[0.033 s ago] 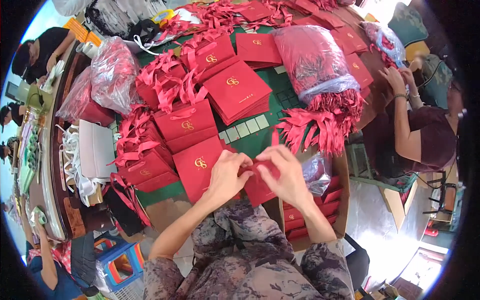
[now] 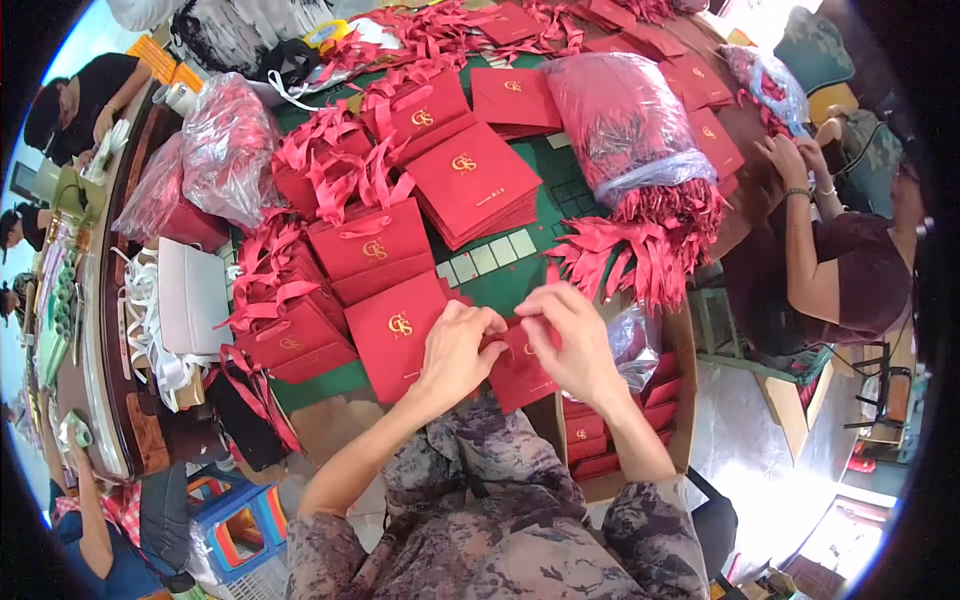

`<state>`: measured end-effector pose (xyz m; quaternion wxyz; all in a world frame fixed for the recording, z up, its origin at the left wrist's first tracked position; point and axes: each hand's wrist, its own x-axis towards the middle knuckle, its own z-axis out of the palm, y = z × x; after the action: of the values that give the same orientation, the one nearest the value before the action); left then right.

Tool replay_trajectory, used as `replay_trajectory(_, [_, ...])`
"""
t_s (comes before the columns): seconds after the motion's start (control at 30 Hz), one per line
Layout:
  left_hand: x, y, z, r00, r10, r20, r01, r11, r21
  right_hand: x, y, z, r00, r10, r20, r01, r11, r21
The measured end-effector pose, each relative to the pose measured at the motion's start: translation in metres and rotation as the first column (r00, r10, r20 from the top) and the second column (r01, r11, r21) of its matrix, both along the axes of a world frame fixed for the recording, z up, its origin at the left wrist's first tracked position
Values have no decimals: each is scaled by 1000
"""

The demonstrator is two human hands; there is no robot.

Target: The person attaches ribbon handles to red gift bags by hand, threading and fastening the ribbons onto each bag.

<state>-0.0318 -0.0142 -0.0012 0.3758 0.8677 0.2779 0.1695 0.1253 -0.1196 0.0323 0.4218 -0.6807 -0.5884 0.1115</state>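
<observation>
A small red paper bag (image 2: 516,382) with a gold emblem hangs in front of my lap, tilted. My left hand (image 2: 460,350) is closed on its upper left edge, thumb and fingers pinched together. At the bag's upper right is my right hand (image 2: 578,350), fingers curled and thumb near the index finger; whatever lies between them is too small to make out. A larger flat red bag (image 2: 395,320) lies beside my left hand on the green table top (image 2: 530,275). Behind it are a bag stack (image 2: 372,250) and another stack (image 2: 475,180).
Bundled red ribbons (image 2: 640,255) stick out of a plastic-wrapped pack (image 2: 630,120). An open carton (image 2: 684,400) of red bags stands at my right knee. A white box (image 2: 193,295) sits on the left. Another person (image 2: 850,260) works at the right.
My right hand has shifted slightly, its thumb and index finger drawing closer together. More of the small bag's emblem shows. My left hand has barely moved.
</observation>
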Motion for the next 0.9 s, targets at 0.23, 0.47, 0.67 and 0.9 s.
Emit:
replay_trajectory(0.23, [6,-18,-7,985,-70,160,20,955,296,51,18,-26,907,408,-107,-415,818,-398])
replay_trajectory(0.47, [5,-17,-10,964,-120,239,29,935,352,52,18,-37,887,327,-327,-442,807,-392])
replay_trajectory(0.67, [9,-20,-12,961,-105,255,26,955,297,48,16,-47,883,238,-405,-369,885,-283])
replay_trajectory(0.9, [16,-14,-19,983,-2,184,-17,994,106,76,29,-80,859,-133,-495,73,988,-138])
